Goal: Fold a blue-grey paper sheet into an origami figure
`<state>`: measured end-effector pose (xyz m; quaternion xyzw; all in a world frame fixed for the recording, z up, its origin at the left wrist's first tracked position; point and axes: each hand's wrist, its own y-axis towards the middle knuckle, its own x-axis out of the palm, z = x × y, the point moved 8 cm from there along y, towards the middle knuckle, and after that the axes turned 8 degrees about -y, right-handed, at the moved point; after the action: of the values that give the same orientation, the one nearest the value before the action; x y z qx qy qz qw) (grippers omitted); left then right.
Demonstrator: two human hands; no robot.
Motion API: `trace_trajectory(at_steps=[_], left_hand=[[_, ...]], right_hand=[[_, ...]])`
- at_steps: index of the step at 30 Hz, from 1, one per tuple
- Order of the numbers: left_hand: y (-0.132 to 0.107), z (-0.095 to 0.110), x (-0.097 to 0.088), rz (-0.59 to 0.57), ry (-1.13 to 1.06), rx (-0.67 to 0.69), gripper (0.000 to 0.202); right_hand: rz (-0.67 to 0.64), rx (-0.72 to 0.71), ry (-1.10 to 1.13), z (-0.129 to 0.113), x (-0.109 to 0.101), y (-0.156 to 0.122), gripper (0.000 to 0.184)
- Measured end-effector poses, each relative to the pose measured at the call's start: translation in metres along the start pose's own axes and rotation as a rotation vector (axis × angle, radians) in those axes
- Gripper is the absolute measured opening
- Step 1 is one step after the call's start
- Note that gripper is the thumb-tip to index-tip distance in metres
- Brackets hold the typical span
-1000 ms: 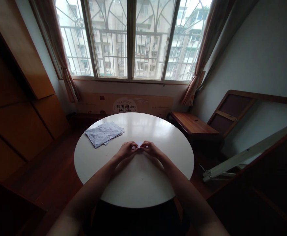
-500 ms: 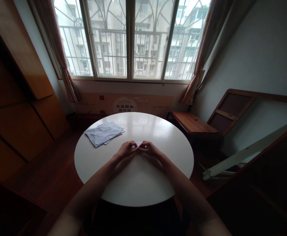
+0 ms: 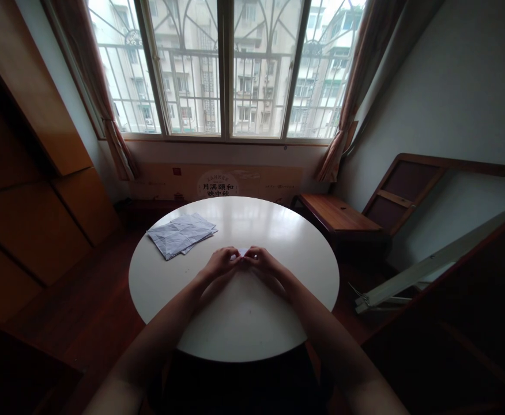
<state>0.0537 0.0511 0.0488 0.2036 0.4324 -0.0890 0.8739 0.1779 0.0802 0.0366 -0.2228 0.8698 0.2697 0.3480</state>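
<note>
Over the middle of the white round table (image 3: 235, 323), my left hand (image 3: 222, 261) and my right hand (image 3: 262, 259) meet, almost touching at the fingertips. Both are closed in a pinch on a small piece of white paper (image 3: 242, 252). Only a pale bit of it shows between the fingers, so its shape is mostly hidden. To the left of my left hand, a few creased bluish-grey paper sheets (image 3: 181, 234) lie stacked on the tabletop.
A low wooden bench (image 3: 339, 214) stands beyond the table at right, near a leaning wooden frame (image 3: 402, 184). A long printed box (image 3: 270, 176) lies under the window. Wooden cabinets (image 3: 31, 230) line the left side.
The view has shifted very slightly. Both hands stay together at the same place, with a small change in the fingers around the paper.
</note>
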Motion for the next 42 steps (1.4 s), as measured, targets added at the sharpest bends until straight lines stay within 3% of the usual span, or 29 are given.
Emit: trace_trajectory(at_steps=[16, 42], left_hand=[[0.0001, -0.0048, 0.0019, 0.011, 0.002, -0.021, 0.025], [-0.0004, 0.0011, 0.0013, 0.0, -0.032, 0.028, 0.026]], right_hand=[[-0.009, -0.007, -0.008, 0.0013, -0.0019, -0.0009, 0.041], [-0.012, 0.018, -0.036, 0.0067, -0.001, 0.0005, 0.027]])
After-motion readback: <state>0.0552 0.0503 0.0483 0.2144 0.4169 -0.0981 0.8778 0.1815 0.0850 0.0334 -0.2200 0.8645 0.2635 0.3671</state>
